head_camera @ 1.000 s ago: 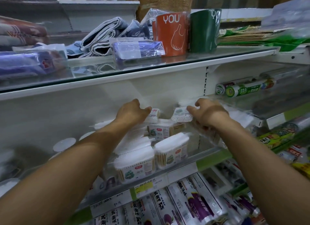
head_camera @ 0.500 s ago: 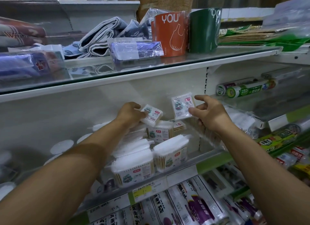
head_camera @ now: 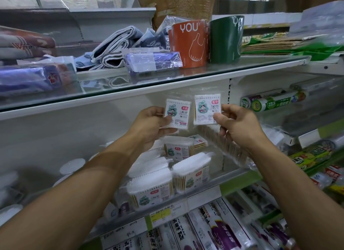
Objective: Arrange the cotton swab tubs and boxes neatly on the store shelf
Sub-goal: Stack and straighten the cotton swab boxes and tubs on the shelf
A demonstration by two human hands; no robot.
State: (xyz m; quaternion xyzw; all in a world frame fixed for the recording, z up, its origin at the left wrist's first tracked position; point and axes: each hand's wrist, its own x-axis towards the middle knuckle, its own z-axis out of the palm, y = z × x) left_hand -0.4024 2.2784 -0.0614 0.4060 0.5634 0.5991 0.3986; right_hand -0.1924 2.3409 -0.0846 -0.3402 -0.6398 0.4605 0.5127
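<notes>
We pinch one small cotton swab packet in each grip, left hand on the left packet, right hand on the right packet, raised labels-forward above the shelf. Sorting seems midway; next, we judge, each needs a slot behind the swab tubs. Towels and bag rolls crowd the glass shelf overhead.
</notes>
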